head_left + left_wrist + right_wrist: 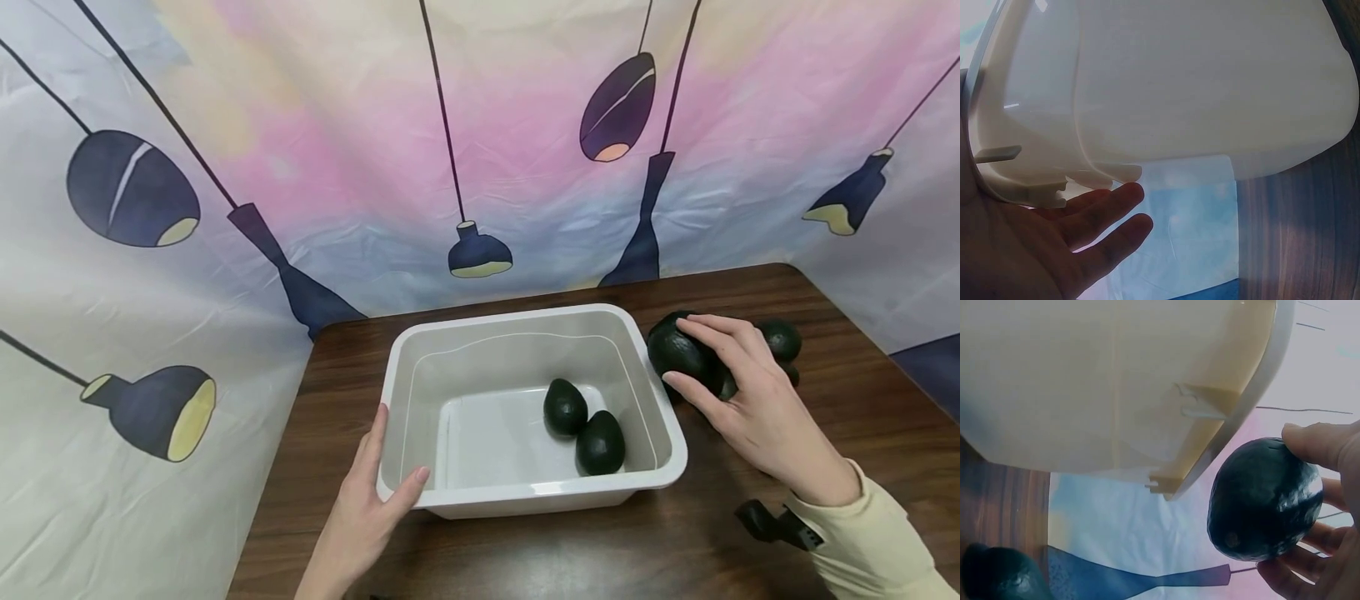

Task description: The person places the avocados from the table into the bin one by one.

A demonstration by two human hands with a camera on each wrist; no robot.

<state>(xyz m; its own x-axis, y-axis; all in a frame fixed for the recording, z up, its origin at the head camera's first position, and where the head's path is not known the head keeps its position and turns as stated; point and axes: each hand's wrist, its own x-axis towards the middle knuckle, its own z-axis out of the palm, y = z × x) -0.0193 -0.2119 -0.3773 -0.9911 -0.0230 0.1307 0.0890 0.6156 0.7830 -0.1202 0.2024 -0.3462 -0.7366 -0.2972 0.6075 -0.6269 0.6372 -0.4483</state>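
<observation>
In the head view, my right hand (757, 400) grips a dark green avocado (678, 350) just past the right rim of a pale plastic bin (517, 498). The right wrist view has this avocado (1266, 500) between thumb and fingers, raised near the bin's rim. Two more avocados (566, 407) (600, 443) lie side by side on the bin floor, toward its right. My left hand (360, 500) rests at the bin's front left corner, thumb by the front rim and fingers along the left side. From the left wrist, those fingers (1113, 247) look loosely extended below the rim.
More avocados (780, 340) sit on the brown wooden table (847, 375) behind my right hand, which partly hides them. A cloth printed with lamps (480, 250) hangs right behind the table. A black strap device (780, 525) is on my right wrist.
</observation>
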